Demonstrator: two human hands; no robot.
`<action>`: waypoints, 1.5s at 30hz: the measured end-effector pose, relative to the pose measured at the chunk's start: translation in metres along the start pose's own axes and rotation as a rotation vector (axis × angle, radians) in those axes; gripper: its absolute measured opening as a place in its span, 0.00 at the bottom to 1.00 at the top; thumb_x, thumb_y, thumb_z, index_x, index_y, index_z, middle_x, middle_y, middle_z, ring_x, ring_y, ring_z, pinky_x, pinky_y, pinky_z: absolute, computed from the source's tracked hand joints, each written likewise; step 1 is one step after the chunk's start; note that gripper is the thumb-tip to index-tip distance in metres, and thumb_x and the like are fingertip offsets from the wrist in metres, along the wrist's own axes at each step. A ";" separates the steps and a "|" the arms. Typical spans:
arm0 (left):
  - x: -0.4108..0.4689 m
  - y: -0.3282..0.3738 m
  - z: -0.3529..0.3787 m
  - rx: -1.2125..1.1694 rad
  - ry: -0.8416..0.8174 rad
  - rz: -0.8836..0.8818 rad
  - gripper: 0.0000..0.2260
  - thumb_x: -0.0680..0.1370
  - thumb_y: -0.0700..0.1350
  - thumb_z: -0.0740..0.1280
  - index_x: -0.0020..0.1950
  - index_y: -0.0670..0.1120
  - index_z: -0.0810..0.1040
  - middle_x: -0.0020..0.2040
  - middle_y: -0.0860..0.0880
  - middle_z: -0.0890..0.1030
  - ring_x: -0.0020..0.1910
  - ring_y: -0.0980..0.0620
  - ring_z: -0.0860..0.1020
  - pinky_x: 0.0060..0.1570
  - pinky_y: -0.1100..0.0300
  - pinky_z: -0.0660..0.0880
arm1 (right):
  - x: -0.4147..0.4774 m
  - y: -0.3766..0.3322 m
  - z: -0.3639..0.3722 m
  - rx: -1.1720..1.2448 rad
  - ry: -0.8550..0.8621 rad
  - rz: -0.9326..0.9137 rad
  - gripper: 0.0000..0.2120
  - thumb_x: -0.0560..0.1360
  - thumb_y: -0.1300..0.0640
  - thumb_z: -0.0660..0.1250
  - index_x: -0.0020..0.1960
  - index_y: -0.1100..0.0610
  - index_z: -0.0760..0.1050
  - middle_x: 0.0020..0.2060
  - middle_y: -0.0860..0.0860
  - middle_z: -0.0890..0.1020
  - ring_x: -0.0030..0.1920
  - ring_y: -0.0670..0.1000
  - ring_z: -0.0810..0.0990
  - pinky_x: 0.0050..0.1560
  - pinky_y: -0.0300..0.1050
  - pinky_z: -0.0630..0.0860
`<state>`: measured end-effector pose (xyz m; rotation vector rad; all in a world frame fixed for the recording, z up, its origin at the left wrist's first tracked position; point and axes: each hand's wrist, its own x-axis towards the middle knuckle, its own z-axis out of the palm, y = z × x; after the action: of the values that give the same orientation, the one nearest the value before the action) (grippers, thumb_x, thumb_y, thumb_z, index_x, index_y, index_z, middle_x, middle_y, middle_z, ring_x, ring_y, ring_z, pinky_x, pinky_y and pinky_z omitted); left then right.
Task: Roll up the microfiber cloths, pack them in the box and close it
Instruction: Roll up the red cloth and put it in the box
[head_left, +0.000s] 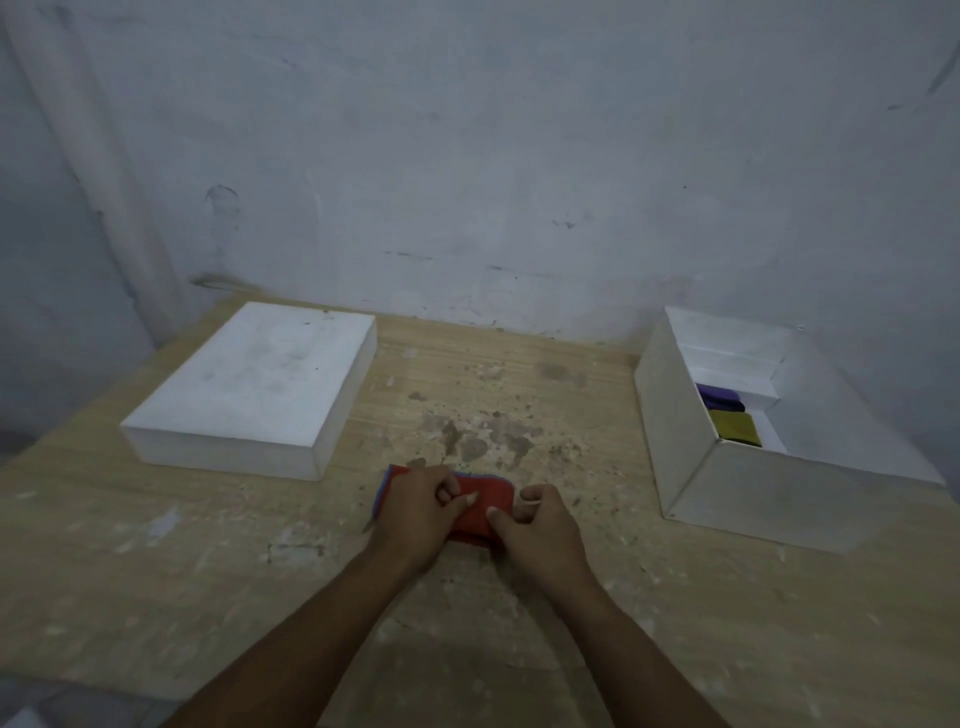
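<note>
left hand (422, 506), right hand (535, 525), gripping red cloth (480, 501)

The scene is dim and has a cool, blue-grey cast. The light is soft and even, and its source cannot be told. The red cloth (480, 499) at the middle is the one saturated colour, and the wooden table (156, 571) around it looks muted and flat. Left of the cloth, the white lid (249, 384) reads as dull grey-white. Right of the cloth, the open box (670, 415) is brightest on its inner walls farthest back and throws a faint, soft-edged shadow at its near side. Detail is soft throughout, with the worst smearing in the corner down and left of the cloth. Wide-angle distortion splays the box outward and bows the wall (467, 156) beyond the cloth at its far-left edge.
</note>
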<state>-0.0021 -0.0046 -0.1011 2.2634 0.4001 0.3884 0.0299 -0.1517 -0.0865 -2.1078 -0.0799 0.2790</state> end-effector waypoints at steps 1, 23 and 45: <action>0.000 -0.002 -0.001 0.018 0.008 0.024 0.11 0.72 0.48 0.73 0.33 0.50 0.75 0.31 0.51 0.76 0.31 0.57 0.73 0.36 0.59 0.71 | 0.001 -0.001 0.001 0.028 0.003 0.010 0.18 0.71 0.53 0.72 0.57 0.55 0.69 0.43 0.46 0.77 0.46 0.48 0.78 0.38 0.36 0.69; 0.010 -0.030 -0.065 0.056 0.028 -0.282 0.22 0.75 0.63 0.64 0.49 0.44 0.84 0.43 0.45 0.84 0.39 0.51 0.80 0.38 0.60 0.73 | -0.001 -0.052 0.059 0.193 -0.159 -0.157 0.08 0.76 0.59 0.60 0.46 0.45 0.71 0.46 0.49 0.84 0.48 0.49 0.82 0.53 0.49 0.79; -0.001 0.014 -0.072 -0.340 0.093 -0.009 0.11 0.77 0.57 0.63 0.46 0.56 0.84 0.44 0.52 0.82 0.42 0.60 0.80 0.37 0.73 0.72 | -0.006 -0.054 0.016 0.413 -0.375 -0.126 0.18 0.72 0.52 0.73 0.60 0.53 0.76 0.50 0.52 0.85 0.43 0.47 0.83 0.32 0.35 0.73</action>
<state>-0.0293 0.0335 -0.0444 1.9176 0.3618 0.5171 0.0235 -0.1106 -0.0479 -1.6143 -0.3454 0.5615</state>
